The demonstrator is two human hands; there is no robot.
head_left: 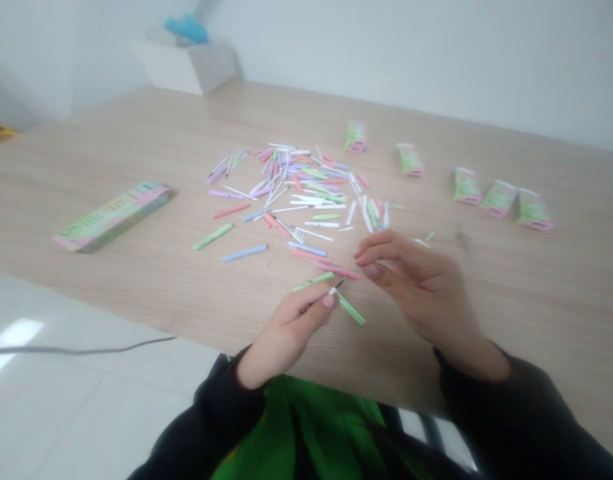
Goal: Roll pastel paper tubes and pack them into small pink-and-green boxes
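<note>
My left hand (291, 327) is closed, pinching a slim pen (334, 289) with a white section and a dark pointed tip; most of it is hidden in the fingers. A light green tube (351, 310) lies just beyond that tip, and another green one (312, 282) sits behind the knuckles. My right hand (416, 280) hovers to the right, fingers curved and thumb slightly apart, with nothing visible between them. Nearest to its fingertips is a pink tube (339, 270) on the table. Behind both hands spreads a loose pile of coloured tubes and thin white sticks (296, 180).
A long green and pink box (111, 215) lies on the wooden table (196, 293) at left. Several small green and pink boxes (466, 185) stand at the back right. A white box (181, 63) with blue material (186, 29) on top is at the back left.
</note>
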